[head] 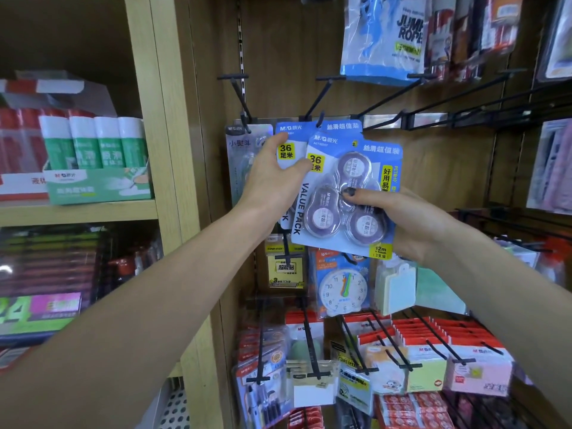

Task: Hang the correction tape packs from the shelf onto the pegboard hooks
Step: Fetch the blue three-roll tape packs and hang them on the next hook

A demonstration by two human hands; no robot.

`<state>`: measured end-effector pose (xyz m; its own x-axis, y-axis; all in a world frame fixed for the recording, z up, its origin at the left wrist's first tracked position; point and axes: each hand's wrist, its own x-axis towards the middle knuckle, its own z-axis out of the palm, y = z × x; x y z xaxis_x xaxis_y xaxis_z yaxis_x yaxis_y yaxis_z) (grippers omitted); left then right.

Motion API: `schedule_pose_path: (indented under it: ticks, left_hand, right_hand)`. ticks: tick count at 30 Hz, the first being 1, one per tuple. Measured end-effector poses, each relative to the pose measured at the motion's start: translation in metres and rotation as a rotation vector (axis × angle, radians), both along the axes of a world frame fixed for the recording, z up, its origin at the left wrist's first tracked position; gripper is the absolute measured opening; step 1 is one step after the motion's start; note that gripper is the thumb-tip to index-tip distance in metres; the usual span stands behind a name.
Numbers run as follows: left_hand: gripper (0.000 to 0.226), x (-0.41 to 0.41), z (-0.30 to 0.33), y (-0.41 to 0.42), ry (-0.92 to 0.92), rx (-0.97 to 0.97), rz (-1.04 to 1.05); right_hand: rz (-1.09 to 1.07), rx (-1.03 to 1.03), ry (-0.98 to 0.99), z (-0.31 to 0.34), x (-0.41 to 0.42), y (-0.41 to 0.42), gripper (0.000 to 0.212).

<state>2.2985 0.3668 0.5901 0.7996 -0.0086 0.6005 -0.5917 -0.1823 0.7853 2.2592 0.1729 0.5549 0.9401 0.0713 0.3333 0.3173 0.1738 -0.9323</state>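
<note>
A blue correction tape pack with three purple dispensers is held up in front of the brown pegboard. My right hand grips it from below and the right, thumb on the blister. Its top edge sits just under the black hook, a little tilted. Behind it, on that hook, hangs a second blue pack. My left hand presses on this rear pack, fingers at the front pack's left edge. To the left, a grey pack hangs from another hook.
Bare black hooks jut out to the right at the same height. Jump rope packs hang above. Below are sticky notes, a clock toy and red-topped packs on hooks. Glue sticks fill the wooden shelf on the left.
</note>
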Motion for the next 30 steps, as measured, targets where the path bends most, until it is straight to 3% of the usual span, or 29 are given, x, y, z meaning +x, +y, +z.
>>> schedule_pose_path:
  ticks: [7,13,19,23,27,30]
  left_hand:
    - [0.067,0.001,-0.001,0.000,-0.057,0.213,0.055]
    - [0.073,-0.005,0.003,0.003,-0.025,0.323,0.114]
    - [0.070,-0.014,-0.006,0.010,-0.137,0.396,0.172]
    - [0.068,-0.024,-0.012,0.008,-0.206,0.452,0.225]
    - [0.068,-0.025,-0.015,0.007,-0.183,0.448,0.203]
    - [0.056,-0.026,-0.015,0.007,-0.105,0.413,0.065]
  right_hand:
    - [-0.053,-0.045,0.073,0.002,0.009,0.000,0.018]
    - [-0.111,-0.131,0.090,0.003,0.002,-0.002,0.029]
    - [-0.343,-0.217,-0.133,-0.013,-0.004,-0.008,0.052]
    - [-0.418,-0.133,-0.207,-0.018,-0.006,-0.009,0.067]
    - [-0.495,-0.096,-0.267,-0.016,-0.011,-0.005,0.059]
    - [-0.503,-0.106,-0.297,-0.013,-0.015,0.001,0.056]
